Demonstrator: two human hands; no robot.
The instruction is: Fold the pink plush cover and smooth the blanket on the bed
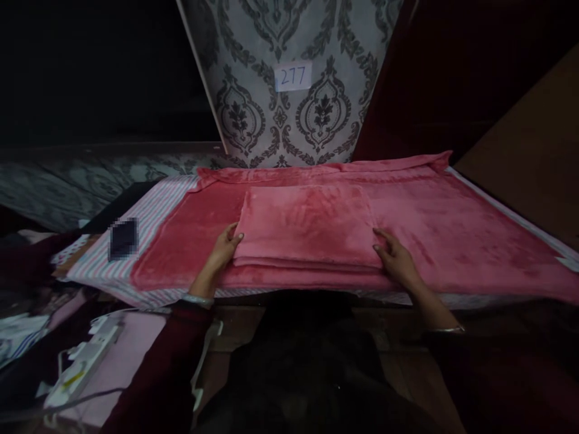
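A folded pink plush cloth (307, 223) lies flat as a neat rectangle, its stacked layers showing along the front edge. My left hand (223, 248) grips its left edge, with the thumb over the side. At the opposite edge, my right hand (397, 258) pinches the cloth between thumb and fingers. Beneath it spreads a larger pink plush blanket (461, 235), rumpled along its back edge. Whether the folded cloth is joined to this blanket cannot be made out.
A striped sheet (158, 208) shows under the blanket, with a dark blurred-out object (123, 239) on it. At lower left sits a white power strip (84, 364) with cables. Patterned wallpaper (280, 114) bears a paper marked 277 (293, 76). A dark screen (99, 72) stands at left.
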